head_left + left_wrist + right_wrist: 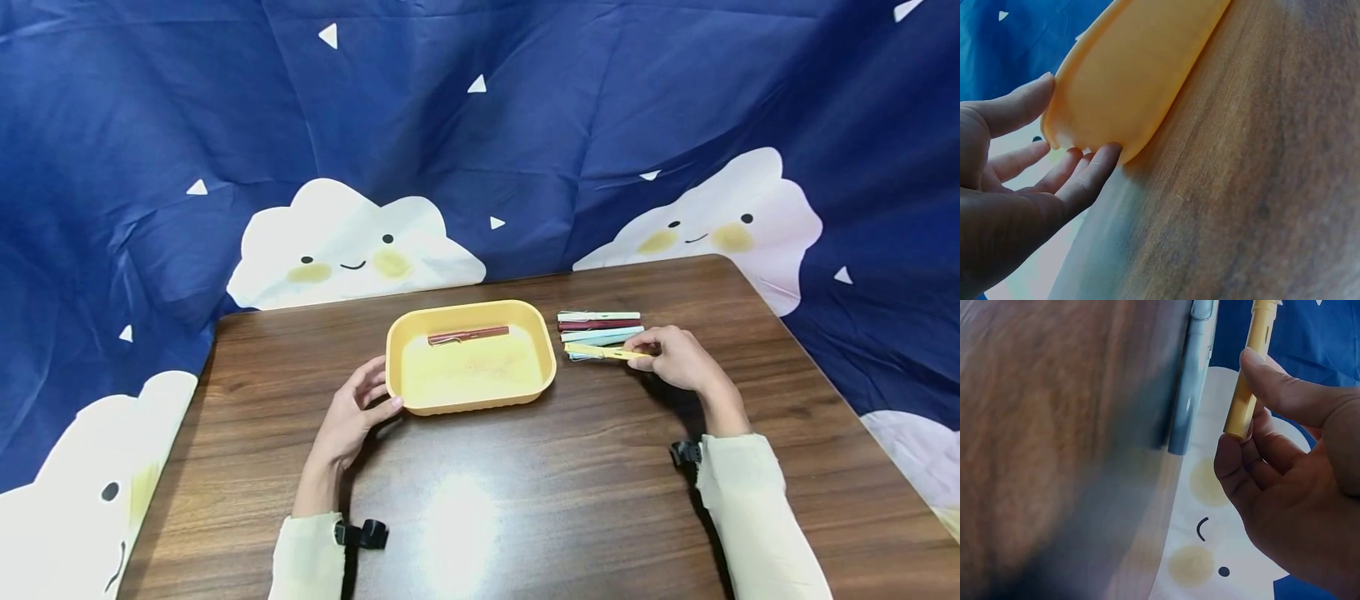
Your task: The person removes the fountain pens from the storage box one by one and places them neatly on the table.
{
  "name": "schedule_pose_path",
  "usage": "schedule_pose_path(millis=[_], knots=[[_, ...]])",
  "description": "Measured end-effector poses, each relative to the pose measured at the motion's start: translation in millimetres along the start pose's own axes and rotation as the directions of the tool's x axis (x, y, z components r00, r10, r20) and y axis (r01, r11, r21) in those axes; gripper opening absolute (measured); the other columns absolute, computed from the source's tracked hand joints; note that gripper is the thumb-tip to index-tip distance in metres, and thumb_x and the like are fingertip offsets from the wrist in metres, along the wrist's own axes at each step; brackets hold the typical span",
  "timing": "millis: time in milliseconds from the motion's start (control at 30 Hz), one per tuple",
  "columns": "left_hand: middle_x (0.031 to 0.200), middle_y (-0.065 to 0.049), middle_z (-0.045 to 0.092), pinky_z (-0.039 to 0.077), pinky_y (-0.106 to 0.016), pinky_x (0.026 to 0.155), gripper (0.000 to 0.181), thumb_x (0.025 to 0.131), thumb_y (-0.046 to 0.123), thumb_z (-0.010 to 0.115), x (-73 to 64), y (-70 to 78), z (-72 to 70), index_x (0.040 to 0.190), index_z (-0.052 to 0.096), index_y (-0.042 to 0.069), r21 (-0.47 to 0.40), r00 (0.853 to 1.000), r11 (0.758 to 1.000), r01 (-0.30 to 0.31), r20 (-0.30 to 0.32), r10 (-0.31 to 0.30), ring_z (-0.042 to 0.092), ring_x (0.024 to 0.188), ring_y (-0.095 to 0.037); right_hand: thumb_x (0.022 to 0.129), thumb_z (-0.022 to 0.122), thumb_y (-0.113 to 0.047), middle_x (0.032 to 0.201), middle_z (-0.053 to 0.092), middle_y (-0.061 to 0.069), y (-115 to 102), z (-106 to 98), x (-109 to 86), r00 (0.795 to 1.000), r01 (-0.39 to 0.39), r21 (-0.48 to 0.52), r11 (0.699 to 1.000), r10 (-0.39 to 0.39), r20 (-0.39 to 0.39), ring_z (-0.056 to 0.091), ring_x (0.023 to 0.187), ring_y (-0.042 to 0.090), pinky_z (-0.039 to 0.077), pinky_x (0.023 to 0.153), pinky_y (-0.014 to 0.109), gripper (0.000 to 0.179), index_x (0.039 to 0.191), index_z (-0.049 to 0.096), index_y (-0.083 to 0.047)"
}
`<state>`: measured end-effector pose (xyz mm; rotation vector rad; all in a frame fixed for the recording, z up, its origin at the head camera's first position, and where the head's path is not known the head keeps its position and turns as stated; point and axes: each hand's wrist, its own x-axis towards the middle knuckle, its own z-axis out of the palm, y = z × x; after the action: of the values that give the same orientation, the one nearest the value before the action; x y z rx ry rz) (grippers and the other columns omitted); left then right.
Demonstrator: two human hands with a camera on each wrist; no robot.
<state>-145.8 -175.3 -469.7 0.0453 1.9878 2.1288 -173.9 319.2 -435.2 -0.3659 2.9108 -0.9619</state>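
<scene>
A yellow tray [472,407] stands on the table with a dark red pen [468,335] lying in it. My left hand [358,412] holds the tray's near left corner; in the left wrist view the thumb [1025,103] meets the rim and fingertips touch the outer wall. Between thumb and fingers, my right hand [675,357] pinches the end of a yellow pen [1250,381], above the nearest pens of a row. That row, right of the tray, has a white pen [600,317], a dark red pen [596,326] and light blue pens [600,334], partly covered.
The brown wooden table [570,500] has a glare spot near its front. Behind it hangs a blue cloth [525,125] with clouds and white triangles. A black strap device [363,534] sits at the left wrist, another [685,453] at the right.
</scene>
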Motion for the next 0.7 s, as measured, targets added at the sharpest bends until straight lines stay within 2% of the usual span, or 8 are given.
schedule_pose_path(millis=[400,700], knots=[[0.144,-0.025,0.048,0.055,-0.025,0.087,0.074,0.088,-0.010,0.072,0.1,0.8,-0.2,0.153,0.040,0.005,-0.003,1.000,1.000,0.012,-0.001,-0.012,0.050,0.129,-0.037,0.085,0.079,0.000,0.084,0.069,0.002,12,3,0.4,0.999,-0.028,-0.002,1.000,0.028,0.037,0.060,0.077,0.017,0.049,0.069,0.029,0.011,0.094,0.076,-0.006],[0.143,-0.025,0.048,0.055,-0.026,0.088,0.074,0.087,-0.012,0.071,0.5,-1.0,-0.4,0.153,0.040,0.004,-0.010,1.000,1.000,0.007,0.001,-0.007,0.049,0.129,-0.037,0.084,0.081,-0.001,0.084,0.070,0.003,19,3,4.5,0.998,-0.015,-0.017,1.000,0.016,0.053,0.061,0.080,0.017,0.049,0.071,0.028,0.010,0.092,0.076,-0.007]])
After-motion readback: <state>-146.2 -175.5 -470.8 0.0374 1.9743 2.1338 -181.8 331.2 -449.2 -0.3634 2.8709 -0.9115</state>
